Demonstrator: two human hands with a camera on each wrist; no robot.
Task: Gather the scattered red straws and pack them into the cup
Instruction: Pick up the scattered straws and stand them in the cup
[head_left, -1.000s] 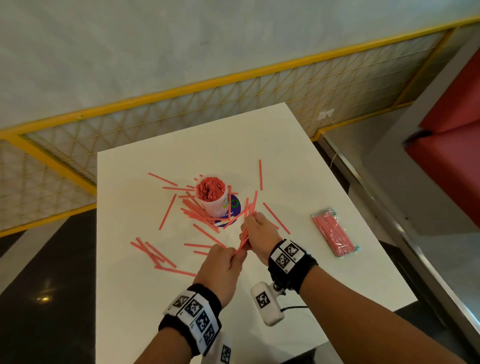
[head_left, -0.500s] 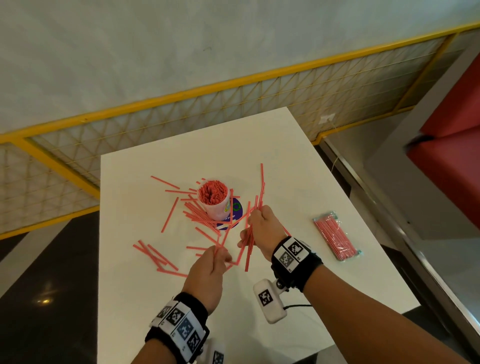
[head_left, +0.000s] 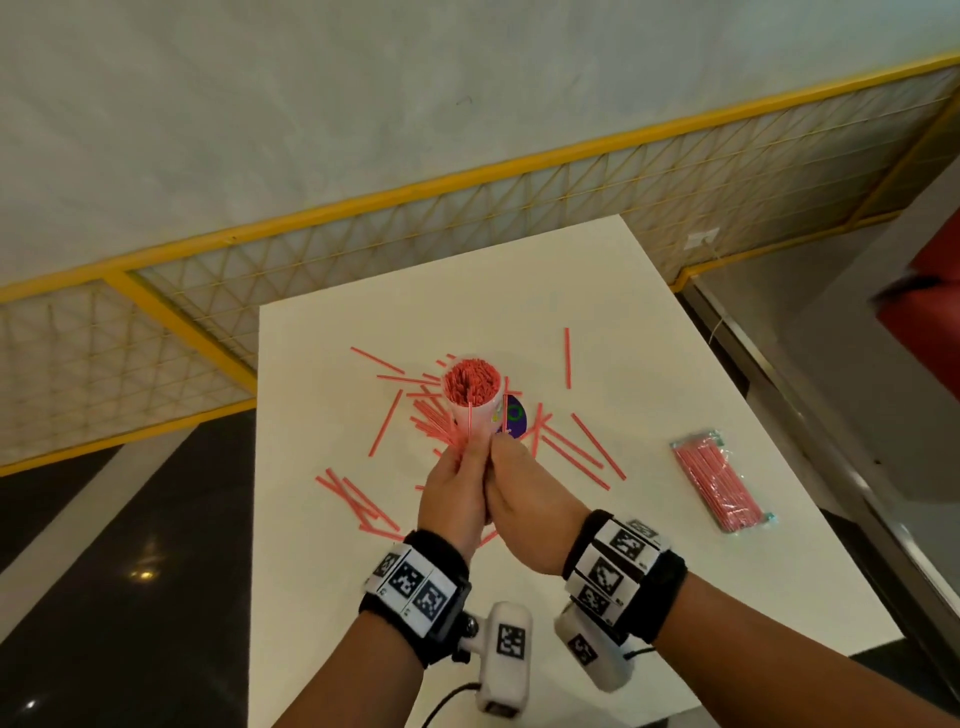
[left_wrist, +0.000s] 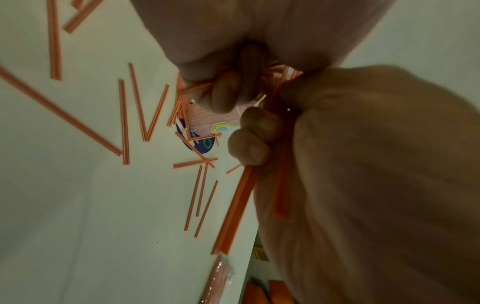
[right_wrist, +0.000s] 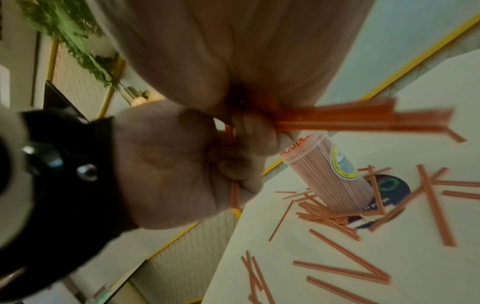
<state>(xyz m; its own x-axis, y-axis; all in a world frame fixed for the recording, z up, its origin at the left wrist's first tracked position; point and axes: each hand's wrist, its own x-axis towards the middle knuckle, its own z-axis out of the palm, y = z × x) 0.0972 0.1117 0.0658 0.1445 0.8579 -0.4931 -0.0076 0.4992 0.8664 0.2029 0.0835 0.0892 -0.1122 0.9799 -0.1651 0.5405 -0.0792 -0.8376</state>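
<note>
A clear cup (head_left: 480, 418) (right_wrist: 330, 174) packed with upright red straws stands mid-table on a dark blue disc (head_left: 515, 415). Several loose red straws (head_left: 597, 452) (left_wrist: 124, 121) (right_wrist: 342, 267) lie scattered around it. My left hand (head_left: 453, 480) (right_wrist: 233, 156) and right hand (head_left: 514, 475) (left_wrist: 253, 142) are pressed together just in front of the cup, raised off the table. Both grip one bundle of red straws (right_wrist: 363, 119) (left_wrist: 235, 207). The bundle's tips poke out past my fingers toward the cup; its middle is hidden in my fists.
A sealed plastic packet of red straws (head_left: 719, 486) lies near the right edge of the white table (head_left: 649, 582). A yellow-framed mesh partition (head_left: 363, 244) runs behind the table. Red seating (head_left: 930, 312) is at the far right.
My hands have come together and lifted off the table. The left hand, apart from the right before, now joins it on the bundle in front of the cup.
</note>
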